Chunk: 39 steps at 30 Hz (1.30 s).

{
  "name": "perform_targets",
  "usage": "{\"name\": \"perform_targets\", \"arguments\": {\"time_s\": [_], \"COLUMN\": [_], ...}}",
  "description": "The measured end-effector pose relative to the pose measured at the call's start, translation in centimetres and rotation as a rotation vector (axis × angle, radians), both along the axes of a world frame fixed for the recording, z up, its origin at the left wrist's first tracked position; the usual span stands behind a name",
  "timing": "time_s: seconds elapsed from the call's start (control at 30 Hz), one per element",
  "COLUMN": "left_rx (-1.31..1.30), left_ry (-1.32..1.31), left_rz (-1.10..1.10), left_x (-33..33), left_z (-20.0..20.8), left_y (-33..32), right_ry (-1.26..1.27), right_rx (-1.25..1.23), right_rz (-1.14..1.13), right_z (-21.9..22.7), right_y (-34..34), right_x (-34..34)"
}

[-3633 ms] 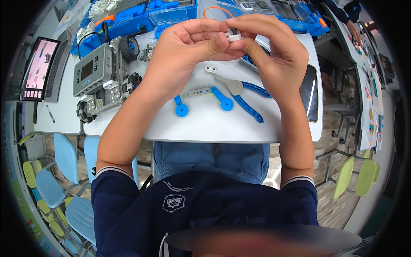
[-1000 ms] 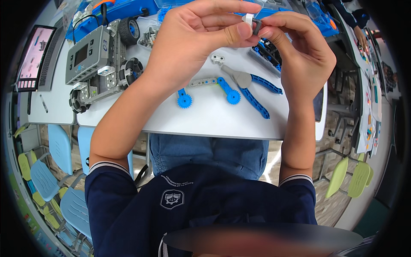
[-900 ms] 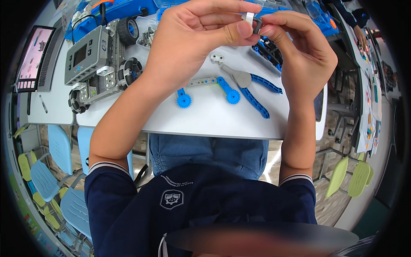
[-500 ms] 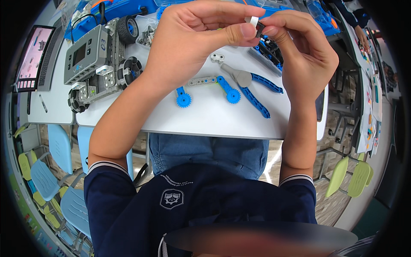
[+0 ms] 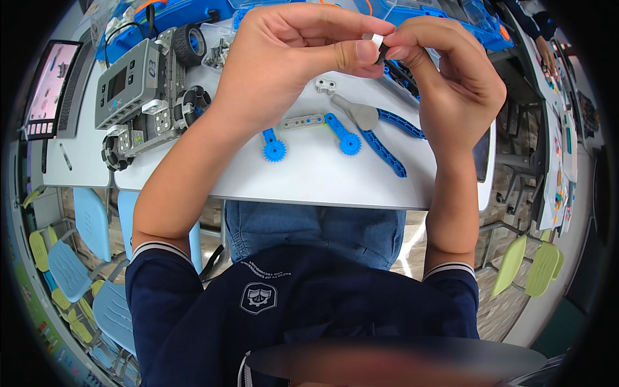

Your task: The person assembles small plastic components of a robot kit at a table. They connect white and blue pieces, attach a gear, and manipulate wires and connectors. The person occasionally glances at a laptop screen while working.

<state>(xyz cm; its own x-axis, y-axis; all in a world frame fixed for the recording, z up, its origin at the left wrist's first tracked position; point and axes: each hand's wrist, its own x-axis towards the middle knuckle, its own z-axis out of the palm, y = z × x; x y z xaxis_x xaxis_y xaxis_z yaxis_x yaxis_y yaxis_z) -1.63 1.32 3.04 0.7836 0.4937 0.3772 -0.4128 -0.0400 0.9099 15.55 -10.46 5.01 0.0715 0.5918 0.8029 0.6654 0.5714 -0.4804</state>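
Note:
Above the far part of the table, my left hand (image 5: 290, 55) pinches a small white plastic piece (image 5: 377, 40) between thumb and fingers. My right hand (image 5: 451, 80) meets it there, its fingertips closed on a small black piece (image 5: 383, 53) that touches the white one. Below them on the white tabletop lies a grey beam (image 5: 304, 121) joined to blue arms with gears (image 5: 349, 143). Pliers with blue handles (image 5: 385, 153) rest to its right, jaws toward a small white connector (image 5: 325, 85). The exact shape of the held pieces is mostly hidden by my fingers.
A grey wheeled robot (image 5: 151, 97) with a controller box stands on the left. Behind it are a blue case (image 5: 177, 18) and a tray of small grey parts (image 5: 216, 55). A bin of dark parts (image 5: 400, 80) sits behind my right hand. A laptop (image 5: 55, 84) is far left.
Both hands have shifted slightly left with the small pieces, which now look tilted differently. My left hand still pinches the white one and my right the black one.

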Motion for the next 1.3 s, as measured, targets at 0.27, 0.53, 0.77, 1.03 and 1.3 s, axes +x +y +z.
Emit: {"name": "perform_targets", "arguments": {"time_s": [0.27, 0.53, 0.77, 1.03, 1.3], "left_rx": [-0.272, 0.016, 0.635, 0.661, 0.74], "left_ry": [0.014, 0.005, -0.121, -0.148, -0.108], "left_rz": [-0.179, 0.151, 0.395, 0.419, 0.532], "left_x": [-0.2, -0.3, -0.3, -0.1, 0.0], "left_z": [1.9, 1.9, 1.0, 0.4, -0.1], "left_y": [0.1, -0.8, -1.2, -1.1, -1.4], "right_ry": [0.23, -0.014, -0.123, -0.228, -0.234], "right_rx": [-0.054, 0.06, 0.263, 0.313, 0.27], "right_rz": [0.055, -0.044, -0.214, -0.279, -0.346], "right_z": [1.2, 0.3, 0.0, -0.2, -0.6], "right_y": [0.1, 0.5, 1.0, 1.0, 0.9], "right_x": [-0.5, -0.4, -1.0, -1.9, -2.7]}}
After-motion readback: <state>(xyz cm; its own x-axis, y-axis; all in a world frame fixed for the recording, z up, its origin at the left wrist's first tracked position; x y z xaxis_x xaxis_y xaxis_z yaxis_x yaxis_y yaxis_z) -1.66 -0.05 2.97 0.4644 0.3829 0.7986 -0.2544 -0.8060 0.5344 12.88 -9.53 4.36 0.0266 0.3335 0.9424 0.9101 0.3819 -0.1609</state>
